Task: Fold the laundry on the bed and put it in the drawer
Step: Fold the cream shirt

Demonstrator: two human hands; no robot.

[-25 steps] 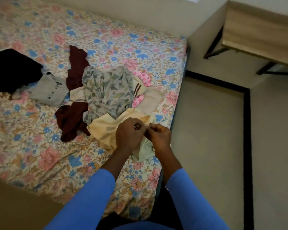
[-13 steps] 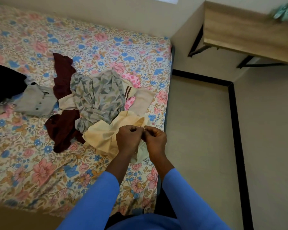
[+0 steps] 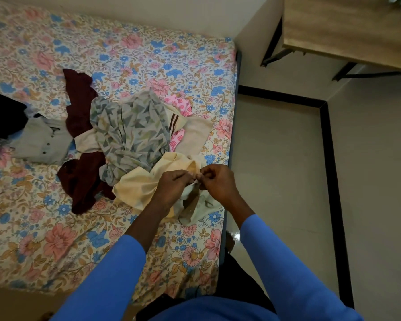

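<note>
A heap of laundry lies on the floral bed (image 3: 56, 239) near its right edge. On top of the heap is a grey patterned garment (image 3: 132, 133); a maroon garment (image 3: 81, 181) lies to its left, and a pink patterned piece (image 3: 181, 105) behind it. A cream garment (image 3: 137, 188) lies at the front. My left hand (image 3: 174, 186) and my right hand (image 3: 218, 181) meet over its near edge, and both pinch the same bit of the cream cloth between thumb and fingers. A pale green part hangs below them.
A grey buttoned garment (image 3: 42, 142) and a black one (image 3: 2, 114) lie at the left of the bed. A wooden table (image 3: 347, 31) on black legs stands at the upper right. Tiled floor (image 3: 287, 181) with a black border runs along the bed's right side.
The view has swung slightly to the right. Both hands have stayed together on the cream garment, and the cloth below them has lifted a little off the bed.
</note>
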